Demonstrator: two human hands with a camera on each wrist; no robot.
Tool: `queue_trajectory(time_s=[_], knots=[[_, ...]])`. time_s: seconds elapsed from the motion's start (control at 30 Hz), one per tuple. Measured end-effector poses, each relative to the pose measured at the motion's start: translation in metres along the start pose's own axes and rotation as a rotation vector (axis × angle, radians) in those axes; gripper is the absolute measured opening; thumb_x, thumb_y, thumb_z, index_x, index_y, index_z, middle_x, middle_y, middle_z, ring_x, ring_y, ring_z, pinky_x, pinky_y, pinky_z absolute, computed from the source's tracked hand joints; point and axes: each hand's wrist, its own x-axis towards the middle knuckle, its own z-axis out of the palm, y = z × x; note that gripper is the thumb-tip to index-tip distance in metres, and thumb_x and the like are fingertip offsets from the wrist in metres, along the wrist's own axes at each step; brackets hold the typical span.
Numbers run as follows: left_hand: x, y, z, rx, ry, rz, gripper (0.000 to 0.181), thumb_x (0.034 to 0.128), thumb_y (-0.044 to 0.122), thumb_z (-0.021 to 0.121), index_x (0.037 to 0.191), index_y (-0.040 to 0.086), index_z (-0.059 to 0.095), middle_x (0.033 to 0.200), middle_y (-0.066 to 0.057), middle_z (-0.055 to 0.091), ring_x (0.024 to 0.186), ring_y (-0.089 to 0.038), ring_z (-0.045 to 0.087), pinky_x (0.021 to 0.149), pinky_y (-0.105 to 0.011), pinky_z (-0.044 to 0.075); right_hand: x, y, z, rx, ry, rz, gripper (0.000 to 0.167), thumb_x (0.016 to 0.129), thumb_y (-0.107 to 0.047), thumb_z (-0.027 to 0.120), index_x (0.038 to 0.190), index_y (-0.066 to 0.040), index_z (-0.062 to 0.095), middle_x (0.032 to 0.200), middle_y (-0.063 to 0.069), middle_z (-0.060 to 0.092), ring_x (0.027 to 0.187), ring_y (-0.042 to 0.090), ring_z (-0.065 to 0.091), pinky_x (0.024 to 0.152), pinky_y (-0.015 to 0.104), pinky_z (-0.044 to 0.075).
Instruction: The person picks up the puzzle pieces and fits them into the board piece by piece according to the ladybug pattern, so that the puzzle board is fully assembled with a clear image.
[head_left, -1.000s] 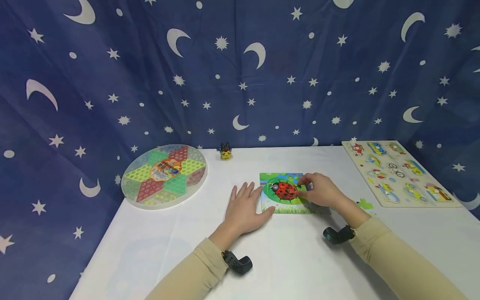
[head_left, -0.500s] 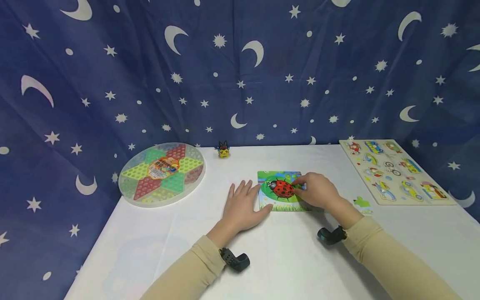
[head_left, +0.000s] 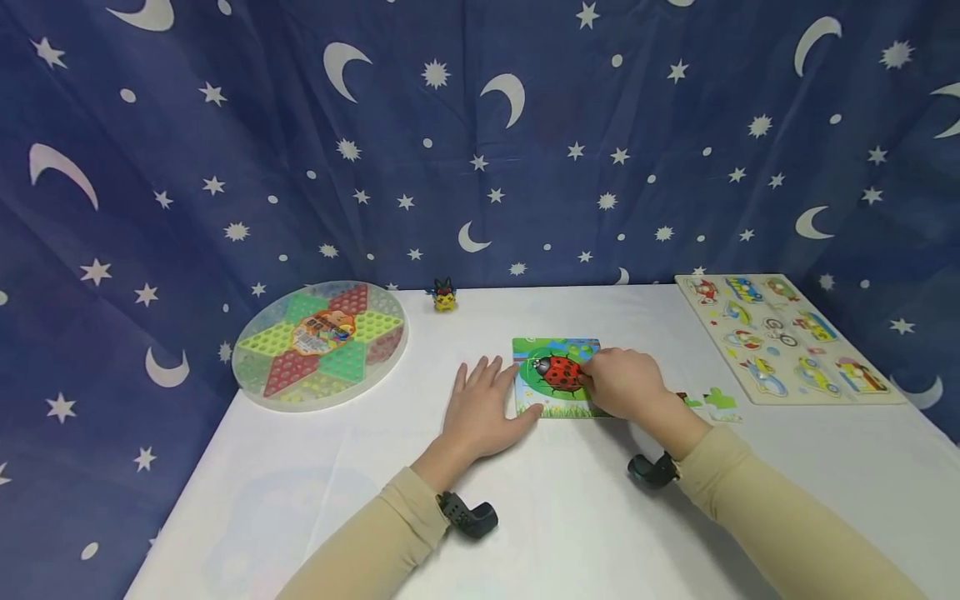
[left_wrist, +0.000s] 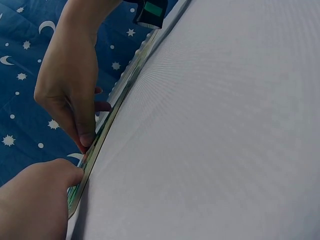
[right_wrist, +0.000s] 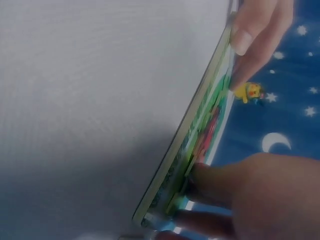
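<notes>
The puzzle (head_left: 557, 377) lay flat, right of frame centre. The left hand (head_left: 482, 408), fingers extended, contacted its left edge. The right hand (head_left: 626, 384), fingers bent, contacted its right; grip, I could not tell.

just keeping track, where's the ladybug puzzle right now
In the head view, the ladybug puzzle lies right of centre, with the left hand at its left edge and the right hand over its right side.
</notes>
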Motion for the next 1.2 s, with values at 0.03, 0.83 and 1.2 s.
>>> queue_trajectory(time_s=[0.03, 0.83, 1.2], knots=[[0.000, 0.000, 0.000, 0.001, -0.004, -0.001, 0.081, 0.0939, 0.071, 0.047, 0.154, 0.017, 0.048, 0.161, -0.014, 0.040, 0.151, -0.033, 0.028, 0.123, -0.055, 0.009, 0.000, -0.001, 0.001, -0.010, -0.005, -0.002, 0.020, 0.095, -0.023, 0.073, 0.110, -0.012, 0.081, 0.091, 0.009, 0.074, 0.071, 0.026, 0.067, 0.054, 0.045, 0.057], [0.000, 0.001, -0.001, 0.013, -0.004, 0.001, 0.081, 0.0946, 0.071, 0.046, 0.155, 0.018, 0.046, 0.162, -0.013, 0.038, 0.152, -0.033, 0.026, 0.123, -0.056, 0.007, -0.008, 0.072, -0.012, 0.542, -0.105, 0.044, 0.027, 0.099, -0.015, 0.067, 0.121, -0.002, 0.072, 0.108, 0.010, 0.074, 0.084, 0.021, 0.068, 0.076, 0.043, 0.055], [-0.001, 0.004, 0.000, 0.065, -0.047, -0.002, 0.084, 0.0978, 0.072, 0.036, 0.160, 0.016, 0.039, 0.164, -0.014, 0.032, 0.154, -0.033, 0.021, 0.123, -0.057, 0.005, -0.034, 0.091, -0.006, 0.562, -0.184, -0.008, 0.026, 0.093, -0.026, 0.077, 0.111, -0.007, 0.075, 0.106, 0.002, 0.072, 0.089, 0.021, 0.064, 0.075, 0.038, 0.053]])
